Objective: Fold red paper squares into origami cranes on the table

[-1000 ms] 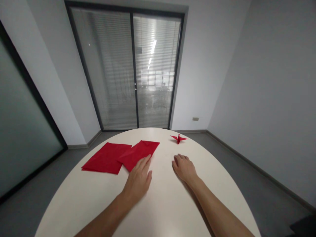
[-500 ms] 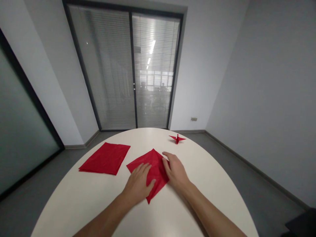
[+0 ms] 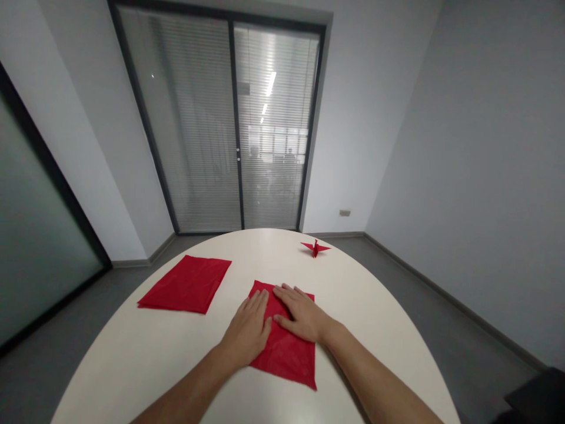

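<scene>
A square sheet of red paper (image 3: 289, 356) lies on the table in front of me, partly covered by both hands. My left hand (image 3: 249, 327) rests flat on its left side, fingers stretched forward. On the upper right part of the sheet lies my right hand (image 3: 304, 315), palm down with the fingers extended. The fingertips of the two hands are close together. Farther left is a stack of red paper sheets (image 3: 185, 285). A folded red paper crane (image 3: 315, 248) stands near the far right edge of the table, apart from both hands.
The round white table (image 3: 176, 359) has a curved edge on all visible sides. Beyond it are a glass door with blinds (image 3: 194, 147), a wall socket (image 3: 345, 212) and plain walls. A dark object (image 3: 538, 397) sits at the lower right, beside the table.
One red sheet has come off the stack, moved right and nearer to me, and turned until its sides are roughly square to me. My right hand has moved left onto it.
</scene>
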{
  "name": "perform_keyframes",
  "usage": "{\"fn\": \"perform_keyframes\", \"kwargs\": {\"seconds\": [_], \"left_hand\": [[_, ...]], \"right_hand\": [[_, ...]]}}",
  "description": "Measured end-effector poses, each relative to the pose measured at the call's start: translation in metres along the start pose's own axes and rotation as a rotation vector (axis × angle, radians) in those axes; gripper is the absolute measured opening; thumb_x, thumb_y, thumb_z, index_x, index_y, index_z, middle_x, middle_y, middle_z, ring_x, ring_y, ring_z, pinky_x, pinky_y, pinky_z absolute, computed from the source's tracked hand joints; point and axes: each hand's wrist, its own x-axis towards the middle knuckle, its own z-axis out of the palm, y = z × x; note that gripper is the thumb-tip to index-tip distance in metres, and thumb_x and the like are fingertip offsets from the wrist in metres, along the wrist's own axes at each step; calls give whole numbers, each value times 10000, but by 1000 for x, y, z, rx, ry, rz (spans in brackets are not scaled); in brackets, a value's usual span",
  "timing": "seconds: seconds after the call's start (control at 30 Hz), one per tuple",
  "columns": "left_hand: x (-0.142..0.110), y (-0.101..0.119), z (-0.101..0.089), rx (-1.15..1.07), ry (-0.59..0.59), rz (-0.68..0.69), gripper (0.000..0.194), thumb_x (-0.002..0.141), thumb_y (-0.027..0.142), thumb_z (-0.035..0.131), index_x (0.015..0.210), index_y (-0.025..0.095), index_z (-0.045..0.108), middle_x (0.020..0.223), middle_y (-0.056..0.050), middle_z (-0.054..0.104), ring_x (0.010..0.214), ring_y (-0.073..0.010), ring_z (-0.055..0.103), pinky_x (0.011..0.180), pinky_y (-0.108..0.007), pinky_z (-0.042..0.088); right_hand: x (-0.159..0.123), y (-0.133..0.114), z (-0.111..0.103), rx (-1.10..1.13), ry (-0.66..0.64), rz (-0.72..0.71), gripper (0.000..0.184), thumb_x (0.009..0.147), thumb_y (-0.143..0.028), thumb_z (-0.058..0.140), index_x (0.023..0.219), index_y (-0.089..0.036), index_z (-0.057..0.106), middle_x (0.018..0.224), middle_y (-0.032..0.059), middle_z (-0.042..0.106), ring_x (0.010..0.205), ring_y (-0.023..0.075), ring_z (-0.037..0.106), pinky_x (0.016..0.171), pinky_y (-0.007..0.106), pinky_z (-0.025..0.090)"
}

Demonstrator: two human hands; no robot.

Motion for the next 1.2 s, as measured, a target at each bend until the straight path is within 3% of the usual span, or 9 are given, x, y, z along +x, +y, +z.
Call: {"fn": "perform_keyframes", "kwargs": {"seconds": [0.1, 0.23, 0.4, 0.53, 0.6, 0.73, 1.0, 1.1, 1.2], "left_hand": [[0, 7, -1, 79, -15, -74, 548, 925, 254, 428, 1438, 69, 467, 1523, -181, 436, 1424, -301, 404, 1172, -499, 341], [1, 18, -6, 165, -60, -148, 562, 925, 253, 401, 1449, 58, 463, 1544, -172, 405, 1441, -293, 375, 1187, -483, 314], [1, 19, -11, 222, -115, -151, 563, 929, 179, 339, 1469, 55, 433, 1555, -161, 388, 1460, -282, 340, 1190, -469, 299], [6, 11, -21, 234, -58, -218, 519, 941, 181, 341, 1425, 75, 496, 1496, -165, 484, 1395, -282, 447, 1167, -494, 324], [9, 5, -24, 209, -42, -174, 524, 931, 198, 385, 1438, 108, 484, 1508, -143, 475, 1412, -273, 422, 1193, -511, 278], [11, -4, -23, 158, -149, -97, 540, 949, 246, 382, 1477, 148, 439, 1574, -113, 374, 1461, -257, 343, 1203, -498, 267], [10, -4, -22, 191, -167, -197, 582, 974, 376, 374, 1520, 174, 373, 1607, -111, 293, 1497, -284, 248, 1211, -529, 217], [9, -3, -23, 199, -162, -198, 586, 971, 390, 371, 1521, 189, 374, 1610, -97, 291, 1498, -279, 246, 1212, -525, 215], [9, -3, -21, 211, -144, -195, 585, 955, 375, 400, 1514, 204, 388, 1606, -91, 303, 1493, -284, 261, 1208, -545, 210]], "right_hand": [[3, 4, -2, -137, 103, 181, 577, 985, -384, 429, 1488, -102, 427, 1562, 159, 379, 1476, 310, 290, 1219, 528, 173], [4, -17, 3, -144, 211, 219, 549, 1003, -337, 387, 1476, -64, 442, 1564, 163, 372, 1477, 287, 293, 1223, 456, 218], [4, -43, 18, -11, 32, 181, 613, 1041, -489, 239, 1539, -148, 345, 1606, 96, 285, 1507, 294, 198, 1228, 518, 176], [8, -33, 16, -17, -25, 126, 691, 1013, -560, 295, 1556, -132, 294, 1624, 99, 227, 1517, 290, 156, 1241, 482, 145], [9, -26, 13, -22, -34, 95, 712, 992, -580, 343, 1558, -152, 292, 1625, 92, 228, 1518, 292, 153, 1243, 479, 129], [9, -19, 12, -30, -46, 71, 754, 961, -620, 388, 1566, -186, 275, 1629, 81, 217, 1520, 293, 144, 1243, 477, 123], [8, 9, 6, -104, -18, 234, 905, 941, -712, 300, 1560, -55, 234, 1626, 166, 191, 1515, 329, 148, 1236, 491, 114], [5, 6, 3, -129, 17, 225, 857, 958, -664, 325, 1551, -47, 267, 1615, 177, 228, 1509, 326, 179, 1235, 498, 106], [2, -8, 3, -107, 15, 99, 797, 965, -637, 350, 1554, -104, 291, 1617, 136, 250, 1514, 292, 176, 1243, 467, 100]]}}
